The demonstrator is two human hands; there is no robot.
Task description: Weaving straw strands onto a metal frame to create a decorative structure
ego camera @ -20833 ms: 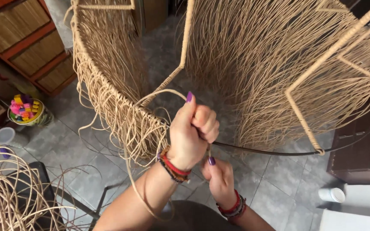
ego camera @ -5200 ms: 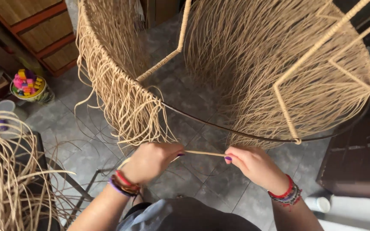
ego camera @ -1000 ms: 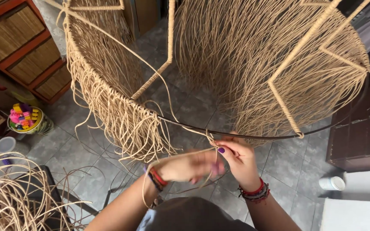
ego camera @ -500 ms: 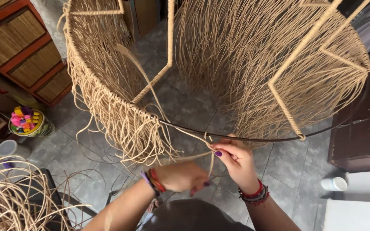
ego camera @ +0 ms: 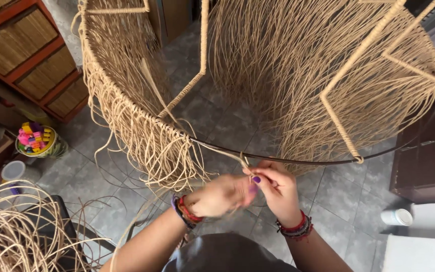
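The floor [ego camera: 237, 121] is grey stone-look tile with pale grout lines, pretty worn looking. Over on the left a small round tub [ego camera: 36, 141] full of bright pink, yellow and green bits sits on it, and just below that there's a white lidded pot [ego camera: 16, 171]. Bottom left corner has a big loose coil of tan cane strands [ego camera: 11, 231] piled over something dark, with stray ends trailing out onto the tiles. A wooden shelf unit [ego camera: 31, 60] with orange-red framing and woven panels stands along the upper left. On the right, a white cylinder-shaped container [ego camera: 396, 217] rests on the tiles beside a dark wood cabinet [ego camera: 424, 166].
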